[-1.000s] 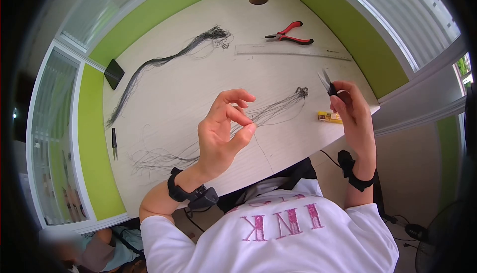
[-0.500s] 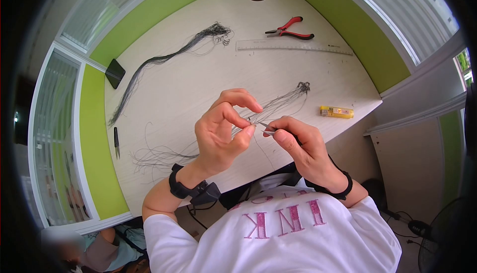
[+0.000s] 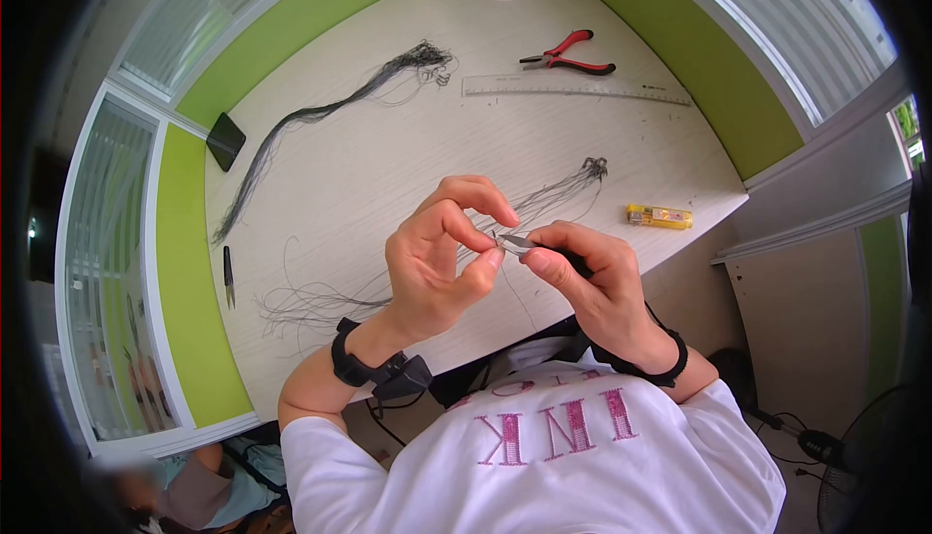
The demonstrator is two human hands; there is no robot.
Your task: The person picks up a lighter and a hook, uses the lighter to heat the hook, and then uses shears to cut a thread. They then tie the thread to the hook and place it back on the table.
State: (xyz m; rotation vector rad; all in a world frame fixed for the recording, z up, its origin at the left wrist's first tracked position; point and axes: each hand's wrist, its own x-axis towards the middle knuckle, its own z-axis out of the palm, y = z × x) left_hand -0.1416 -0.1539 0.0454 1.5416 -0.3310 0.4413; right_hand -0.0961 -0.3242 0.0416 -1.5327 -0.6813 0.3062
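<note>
My L hand is pinched shut, thumb & index on a thin dark strand above the desk front edge, w/ my R hand clenched round small snips, blade tips right at that pinch.

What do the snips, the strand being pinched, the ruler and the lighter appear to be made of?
Snips in the right hand: shiny grey metal blades. Strand in the left hand: thin dark thread or wire, unclear which. Ruler: clear plastic, desk shows through. Lighter: translucent yellow plastic.
</note>
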